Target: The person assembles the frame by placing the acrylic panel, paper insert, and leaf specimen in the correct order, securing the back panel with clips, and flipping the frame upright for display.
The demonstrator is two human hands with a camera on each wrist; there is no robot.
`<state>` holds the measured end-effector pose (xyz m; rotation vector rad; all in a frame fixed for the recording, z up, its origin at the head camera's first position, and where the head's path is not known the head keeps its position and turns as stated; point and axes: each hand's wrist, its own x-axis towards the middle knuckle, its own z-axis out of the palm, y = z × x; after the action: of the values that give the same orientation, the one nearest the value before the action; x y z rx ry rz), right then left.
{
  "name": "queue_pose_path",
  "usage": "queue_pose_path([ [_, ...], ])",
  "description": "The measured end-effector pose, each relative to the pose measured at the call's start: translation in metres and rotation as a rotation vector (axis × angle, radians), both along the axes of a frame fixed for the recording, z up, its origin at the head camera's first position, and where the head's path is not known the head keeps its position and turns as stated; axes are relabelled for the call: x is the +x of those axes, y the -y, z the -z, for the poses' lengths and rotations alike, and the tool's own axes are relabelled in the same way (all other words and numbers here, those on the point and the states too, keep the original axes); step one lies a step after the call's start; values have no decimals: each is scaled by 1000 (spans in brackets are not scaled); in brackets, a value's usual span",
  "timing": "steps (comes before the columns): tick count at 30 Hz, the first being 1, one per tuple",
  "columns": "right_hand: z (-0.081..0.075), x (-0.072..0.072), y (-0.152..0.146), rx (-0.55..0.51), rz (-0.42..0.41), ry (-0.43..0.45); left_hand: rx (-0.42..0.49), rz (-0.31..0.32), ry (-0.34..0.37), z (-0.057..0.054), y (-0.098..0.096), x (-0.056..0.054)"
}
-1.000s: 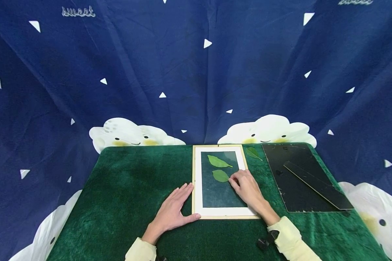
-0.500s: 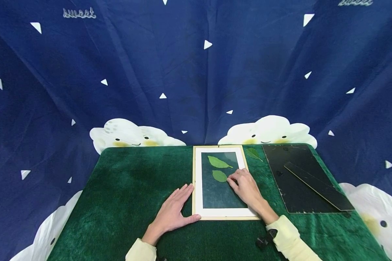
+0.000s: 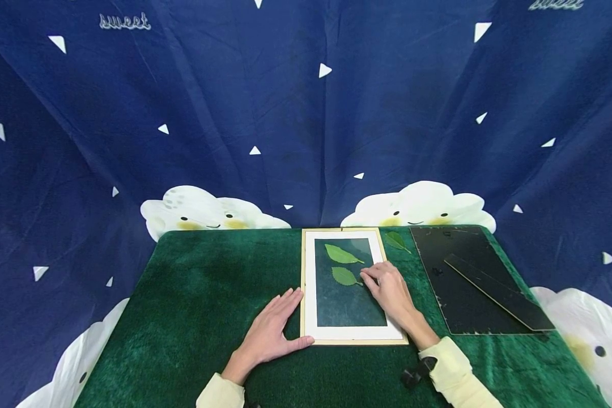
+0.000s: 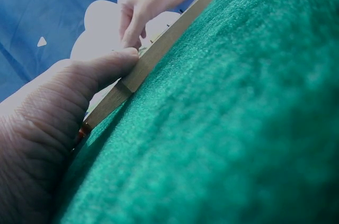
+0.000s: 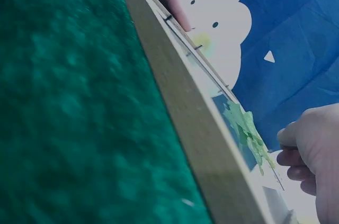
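A light wooden picture frame [image 3: 304, 283] with a white mat lies on the green cloth. Two green leaves rest in its dark window, a longer leaf [image 3: 341, 254] above a rounder leaf [image 3: 343, 276]. My left hand [image 3: 267, 328] lies with straight fingers along the frame's left side, its thumb on the lower left corner. My right hand [image 3: 390, 292] is over the window's right side, fingers curled and nothing seen between them. Its fingertips are just above the stem of the rounder leaf, which shows uncovered. In the right wrist view, the right hand [image 5: 320, 155] appears beside the leaves [image 5: 246, 131].
Another leaf [image 3: 396, 241] lies on the cloth right of the frame's top corner. Farther right is a black backing board [image 3: 433, 272] with a stand leg [image 3: 494, 292] slanting across it. A blue cloud-patterned curtain [image 3: 316, 124] hangs behind the table.
My right hand shifted slightly left with the rounder leaf, then moved back right and up off its stem, letting it go. The left hand stays in place.
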<state>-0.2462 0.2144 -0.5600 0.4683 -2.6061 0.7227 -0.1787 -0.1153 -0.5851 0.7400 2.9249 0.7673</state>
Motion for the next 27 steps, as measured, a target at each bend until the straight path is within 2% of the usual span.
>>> queue_pose_path([
  [5, -6, -3, -11, -26, 37, 34, -4, -1, -1, 1, 0, 0],
  [10, -8, -11, -26, -40, 79, 7, -14, -2, -6, 2, 0, 0],
  [16, -4, -19, -49, -53, 121, -31, -8, 2, -21, 1, 1, 0],
  [27, 6, -32, -86, -70, 270, 37, -11, -1, 0, 1, 0, -1],
])
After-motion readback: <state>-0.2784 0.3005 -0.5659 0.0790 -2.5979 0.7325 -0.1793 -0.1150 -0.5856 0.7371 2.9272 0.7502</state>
